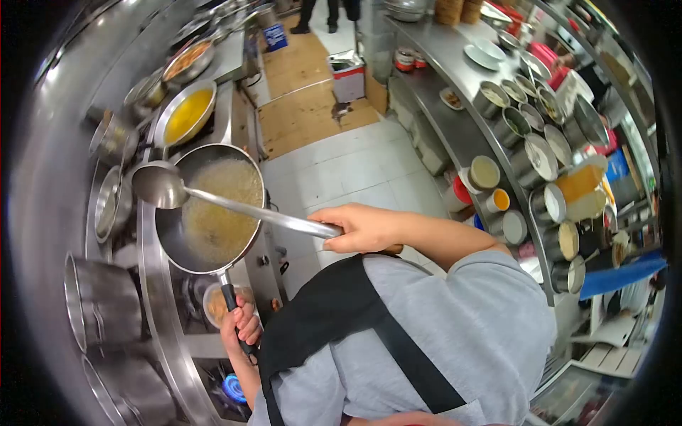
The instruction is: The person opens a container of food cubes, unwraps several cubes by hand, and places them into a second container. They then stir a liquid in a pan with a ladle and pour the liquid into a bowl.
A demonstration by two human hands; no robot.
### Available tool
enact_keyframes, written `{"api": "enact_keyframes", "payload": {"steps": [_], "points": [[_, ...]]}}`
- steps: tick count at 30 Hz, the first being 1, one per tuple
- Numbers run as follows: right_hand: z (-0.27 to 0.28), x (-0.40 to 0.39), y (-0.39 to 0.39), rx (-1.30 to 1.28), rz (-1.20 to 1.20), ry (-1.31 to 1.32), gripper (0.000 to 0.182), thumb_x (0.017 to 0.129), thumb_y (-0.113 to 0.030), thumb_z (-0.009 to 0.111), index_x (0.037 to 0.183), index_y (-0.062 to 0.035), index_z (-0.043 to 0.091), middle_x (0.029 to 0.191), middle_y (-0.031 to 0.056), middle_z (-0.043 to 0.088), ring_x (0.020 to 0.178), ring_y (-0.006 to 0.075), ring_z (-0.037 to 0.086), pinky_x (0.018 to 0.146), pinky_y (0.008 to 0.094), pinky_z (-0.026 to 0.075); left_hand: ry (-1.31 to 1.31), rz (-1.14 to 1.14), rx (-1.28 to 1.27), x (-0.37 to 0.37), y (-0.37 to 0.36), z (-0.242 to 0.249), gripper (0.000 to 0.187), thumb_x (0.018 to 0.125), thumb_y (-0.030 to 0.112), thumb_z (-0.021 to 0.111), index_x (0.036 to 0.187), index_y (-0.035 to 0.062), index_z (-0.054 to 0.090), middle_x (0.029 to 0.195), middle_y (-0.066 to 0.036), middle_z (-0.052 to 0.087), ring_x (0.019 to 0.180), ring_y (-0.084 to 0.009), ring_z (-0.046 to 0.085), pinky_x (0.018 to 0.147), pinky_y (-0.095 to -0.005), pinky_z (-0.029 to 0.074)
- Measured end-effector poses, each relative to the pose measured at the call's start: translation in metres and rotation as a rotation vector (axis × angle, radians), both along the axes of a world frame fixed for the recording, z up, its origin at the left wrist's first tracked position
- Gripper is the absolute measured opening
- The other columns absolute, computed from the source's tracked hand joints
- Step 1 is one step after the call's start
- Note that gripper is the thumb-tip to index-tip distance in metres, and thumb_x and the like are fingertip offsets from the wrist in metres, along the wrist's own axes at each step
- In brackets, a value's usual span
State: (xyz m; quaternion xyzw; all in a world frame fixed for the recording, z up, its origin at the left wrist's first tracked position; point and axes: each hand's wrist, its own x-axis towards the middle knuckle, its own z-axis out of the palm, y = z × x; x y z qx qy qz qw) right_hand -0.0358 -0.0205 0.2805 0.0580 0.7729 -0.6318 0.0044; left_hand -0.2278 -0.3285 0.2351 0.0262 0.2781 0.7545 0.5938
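Note:
My left hand (242,328) is wrapped around the black handle of a deep frying pan (172,238), which sits over the stove. Pale yellow liquid (224,231) bubbles and foams inside the pan. In my right hand (364,228) is the end of a long steel ladle (249,209), its fingers closed on the handle. The ladle reaches across above the pan, and its bowl hangs over the far left rim. Just beyond the pan stands a second pan with bright yellow liquid (186,117). A small container of food (215,305) is beside the pan handle.
Tall steel pots (106,302) stand at the lower left. A blue burner flame (233,388) burns near my left forearm. To the right, a steel shelf (444,128) holds several metal food containers (538,160). A person's legs (321,14) and a box (348,77) are farther up the aisle.

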Motion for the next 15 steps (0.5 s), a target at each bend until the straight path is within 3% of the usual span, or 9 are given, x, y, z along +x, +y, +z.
{"api": "enact_keyframes", "payload": {"steps": [5, 6, 13, 15], "points": [[0.0, 0.045, 0.051, 0.111, -0.297, -0.077, 0.047, 0.081, -0.018, 0.058, 0.123, -0.0017, 0.047, 0.087, 0.0111, 0.059, 0.078, 0.0185, 0.055, 0.071, 0.0321, 0.045, 0.028, -0.203, -0.067, -0.031, 0.107, -0.009, 0.014, 0.09, 0.012, 0.047, 0.102, 0.0052, 0.044, 0.058, 0.002, 0.035, 0.037, -0.0049, 0.032, 0.03, -0.0204, 0.03], [0.008, 0.078, 0.063, 0.113, -0.336, -0.089, 0.047, 0.081, -0.018, 0.058, 0.123, -0.0024, 0.047, 0.087, 0.0115, 0.059, 0.077, 0.0191, 0.055, 0.07, 0.0325, 0.045, 0.042, -0.205, -0.089, -0.001, 0.124, 0.01, 0.013, 0.089, 0.013, 0.049, 0.098, 0.0055, 0.045, 0.057, 0.003, 0.034, 0.036, -0.0048, 0.031, 0.029, -0.0205, 0.028], [0.019, 0.144, 0.129, 0.323, -0.67, -0.267, 0.048, 0.079, -0.019, 0.059, 0.123, -0.0036, 0.047, 0.08, 0.0151, 0.058, 0.07, 0.0218, 0.056, 0.067, 0.0336, 0.045, 0.048, -0.405, -0.046, 0.016, 0.267, 0.006, 0.01, 0.086, 0.011, 0.051, 0.092, 0.0065, 0.045, 0.058, 0.003, 0.036, 0.038, -0.0042, 0.032, 0.03, -0.0201, 0.028], [-0.004, 0.174, 0.142, 0.352, -0.764, -0.228, 0.049, 0.078, -0.019, 0.06, 0.123, -0.0044, 0.047, 0.08, 0.0157, 0.059, 0.069, 0.0229, 0.057, 0.067, 0.0337, 0.045, 0.108, -0.447, -0.067, 0.034, 0.298, 0.005, 0.011, 0.085, 0.011, 0.053, 0.093, 0.0065, 0.045, 0.059, 0.003, 0.036, 0.039, -0.0039, 0.033, 0.031, -0.0198, 0.028]]}}
